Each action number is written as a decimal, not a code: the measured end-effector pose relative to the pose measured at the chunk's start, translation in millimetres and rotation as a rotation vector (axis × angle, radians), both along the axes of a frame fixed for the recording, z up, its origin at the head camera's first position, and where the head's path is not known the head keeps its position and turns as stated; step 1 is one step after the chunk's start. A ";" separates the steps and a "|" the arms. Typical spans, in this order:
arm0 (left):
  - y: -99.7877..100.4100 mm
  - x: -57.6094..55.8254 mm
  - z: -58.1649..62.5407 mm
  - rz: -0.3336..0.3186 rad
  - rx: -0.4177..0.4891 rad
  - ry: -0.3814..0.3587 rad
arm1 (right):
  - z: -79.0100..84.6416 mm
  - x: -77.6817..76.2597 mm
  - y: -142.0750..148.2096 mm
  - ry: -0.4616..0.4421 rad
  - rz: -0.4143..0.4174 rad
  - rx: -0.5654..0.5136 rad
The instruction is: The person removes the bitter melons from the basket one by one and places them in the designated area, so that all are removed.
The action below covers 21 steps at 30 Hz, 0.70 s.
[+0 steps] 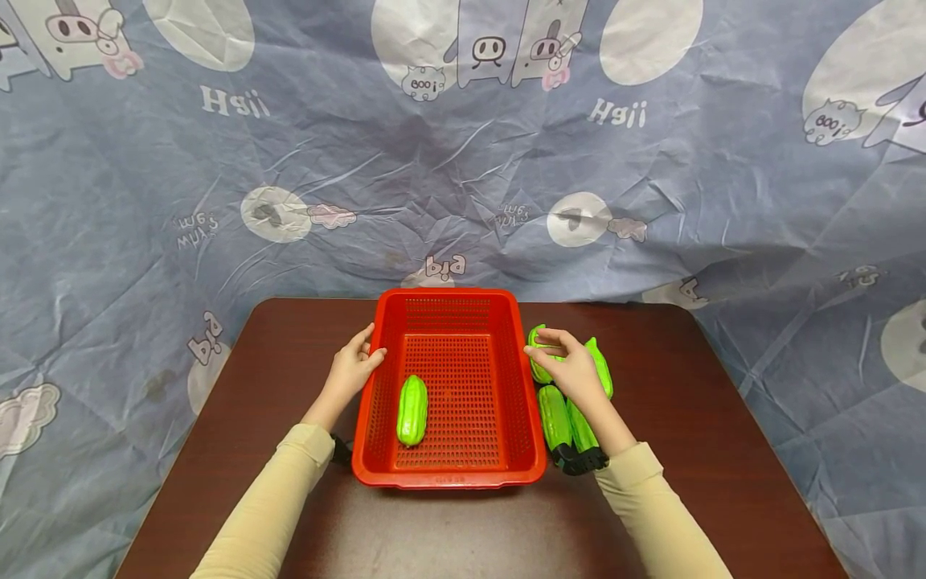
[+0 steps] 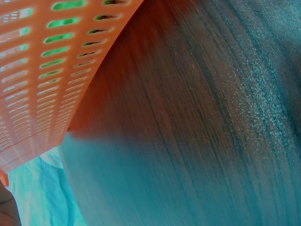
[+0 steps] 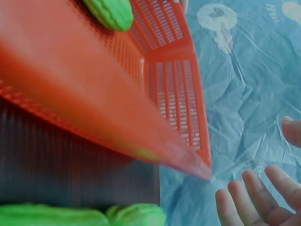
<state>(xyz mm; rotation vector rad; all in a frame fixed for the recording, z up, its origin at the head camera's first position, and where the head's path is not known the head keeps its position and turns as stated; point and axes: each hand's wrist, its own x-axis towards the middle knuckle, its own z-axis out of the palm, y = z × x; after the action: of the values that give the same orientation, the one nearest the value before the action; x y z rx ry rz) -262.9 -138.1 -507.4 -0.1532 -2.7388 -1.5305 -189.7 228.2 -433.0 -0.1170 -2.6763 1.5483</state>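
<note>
A red plastic basket (image 1: 448, 480) with slotted walls is at the middle of the table. One ridged green bitter melon (image 1: 412, 410) lies inside, toward the left wall. My left hand (image 1: 350, 371) holds the basket's left rim, its thumb over the edge and its fingers outside. Just beyond the right rim is my right hand (image 1: 574, 375), above several more bitter melons (image 1: 555, 416) and partly hiding them. In the right wrist view, the fingers (image 3: 256, 190) are spread apart, with nothing between them and the thumb. Only a sliver of the left hand (image 2: 7, 209) shows in the left wrist view.
The dark brown table (image 1: 694, 418) extends on both sides of the basket. A grey-blue cloth (image 1: 463, 161) printed with cartoon figures hangs behind the table's far edge. A black strap (image 1: 579, 461) is around the right wrist.
</note>
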 end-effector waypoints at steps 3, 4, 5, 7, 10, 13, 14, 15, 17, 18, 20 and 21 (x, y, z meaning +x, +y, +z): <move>0.0 0.1 -0.7 0.001 0.000 -0.002 | 0.6 -1.9 -8.3 0.001 0.025 -0.010; -0.1 0.0 -0.7 0.001 0.000 -0.002 | 0.9 -2.4 -11.1 0.002 0.035 -0.013; -0.1 -0.1 -0.9 0.002 0.002 -0.004 | 1.0 -3.0 -14.1 0.005 0.042 -0.018; 0.2 0.0 -0.5 0.002 0.007 -0.006 | 1.5 -3.9 -20.4 0.009 0.055 -0.022; 0.5 0.0 -0.1 0.001 0.008 -0.005 | 1.4 -5.5 -29.9 0.014 0.067 -0.018; 0.9 0.3 0.2 0.007 0.007 -0.002 | -0.3 -7.3 -39.1 0.019 0.084 -0.023; 1.0 0.4 0.2 0.008 0.006 -0.001 | -1.6 -8.0 -41.7 0.021 0.091 -0.025; 1.2 0.8 0.5 0.011 0.007 -0.001 | -2.3 -8.5 -44.3 0.020 0.096 -0.031; 1.3 1.2 0.7 0.013 0.006 -0.003 | -4.1 -9.0 -49.1 0.016 0.109 -0.036; 1.4 1.3 0.6 0.014 0.006 -0.005 | -5.1 -9.3 -51.2 0.016 0.114 -0.035; 1.3 1.6 0.6 0.012 0.003 -0.008 | -6.9 -9.5 -54.9 0.009 0.119 -0.030; 1.2 1.7 0.8 0.012 0.001 -0.008 | -7.4 -9.4 -56.8 0.006 0.121 -0.029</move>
<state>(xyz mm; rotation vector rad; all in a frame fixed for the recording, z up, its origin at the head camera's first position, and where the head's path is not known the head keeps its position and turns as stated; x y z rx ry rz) -261.2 -136.9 -506.6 -0.1298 -2.7401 -1.5329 -199.2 171.4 -440.4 0.0495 -2.7040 1.6171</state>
